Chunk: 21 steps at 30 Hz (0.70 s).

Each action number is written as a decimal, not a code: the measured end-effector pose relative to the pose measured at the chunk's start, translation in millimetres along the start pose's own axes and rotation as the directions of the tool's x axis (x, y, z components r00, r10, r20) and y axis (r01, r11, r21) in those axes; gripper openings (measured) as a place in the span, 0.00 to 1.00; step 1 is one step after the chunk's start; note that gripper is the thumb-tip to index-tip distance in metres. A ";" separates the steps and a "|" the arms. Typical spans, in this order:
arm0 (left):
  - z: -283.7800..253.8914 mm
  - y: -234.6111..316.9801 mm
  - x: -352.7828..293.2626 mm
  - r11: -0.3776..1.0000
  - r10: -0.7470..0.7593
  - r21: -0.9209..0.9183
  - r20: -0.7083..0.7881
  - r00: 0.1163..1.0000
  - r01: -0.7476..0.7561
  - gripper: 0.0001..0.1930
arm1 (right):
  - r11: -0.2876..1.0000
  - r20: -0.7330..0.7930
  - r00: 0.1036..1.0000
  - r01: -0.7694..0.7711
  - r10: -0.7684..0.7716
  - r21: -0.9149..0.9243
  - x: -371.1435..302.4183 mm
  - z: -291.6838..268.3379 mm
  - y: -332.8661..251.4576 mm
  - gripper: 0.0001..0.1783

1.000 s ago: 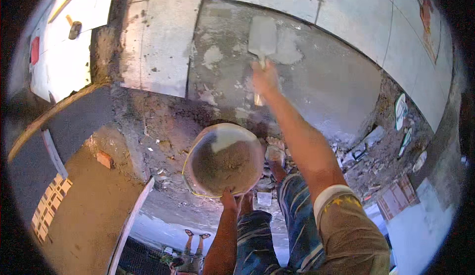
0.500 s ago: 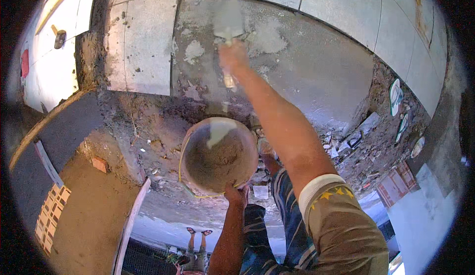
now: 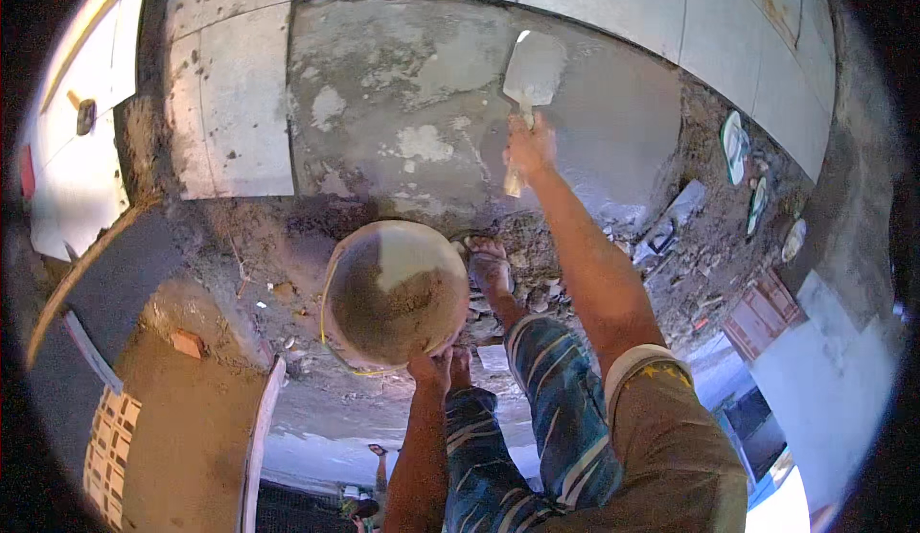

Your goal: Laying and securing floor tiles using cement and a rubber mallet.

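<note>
One trowel [image 3: 536, 70], one bucket [image 3: 458, 293]

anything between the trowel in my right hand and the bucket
Nothing visible stands in the way: between the trowel and the bucket lie only the grey mortar patch and a strip of dirt. Your foot is just right of the bucket, off that line.

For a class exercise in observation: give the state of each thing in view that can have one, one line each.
Trowel, held, blade pointing away
Right hand, closed around trowel
Bucket, open, brown material inside
Left hand, gripping bucket's near rim
Yellow bucket handle, lowered
Grey patch, smoother right, blotchy left
Mallet, lying on tile
</note>
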<state>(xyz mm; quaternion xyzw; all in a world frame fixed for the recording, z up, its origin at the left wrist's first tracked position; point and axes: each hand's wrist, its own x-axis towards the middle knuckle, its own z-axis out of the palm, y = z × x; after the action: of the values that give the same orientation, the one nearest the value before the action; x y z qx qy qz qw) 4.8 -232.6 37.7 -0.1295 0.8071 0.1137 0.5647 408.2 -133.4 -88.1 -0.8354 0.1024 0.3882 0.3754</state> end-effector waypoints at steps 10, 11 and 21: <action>-14.4 12.6 -6.3 0.605 0.333 0.580 0.439 0.835 -0.546 0.29 | 0.911 0.367 0.900 0.337 -0.237 -0.238 -16.0 -9.4 -62.1 0.20; -5.7 4.7 -9.6 0.258 0.383 0.709 0.549 0.743 -0.656 0.30 | 0.883 0.365 0.898 0.361 -0.244 -0.299 -1.4 -9.1 -55.1 0.23; 32.3 -17.9 6.9 0.973 -0.016 0.224 0.334 0.942 -0.063 0.18 | 0.649 0.095 0.795 0.551 -0.599 -0.524 110.1 -186.6 85.4 0.20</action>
<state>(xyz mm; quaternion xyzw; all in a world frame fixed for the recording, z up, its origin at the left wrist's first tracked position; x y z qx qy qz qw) 37.1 -239.4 19.7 -0.0319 0.7092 0.0460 0.7028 550.0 -311.5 -137.0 -0.9098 -0.2620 0.2246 0.2305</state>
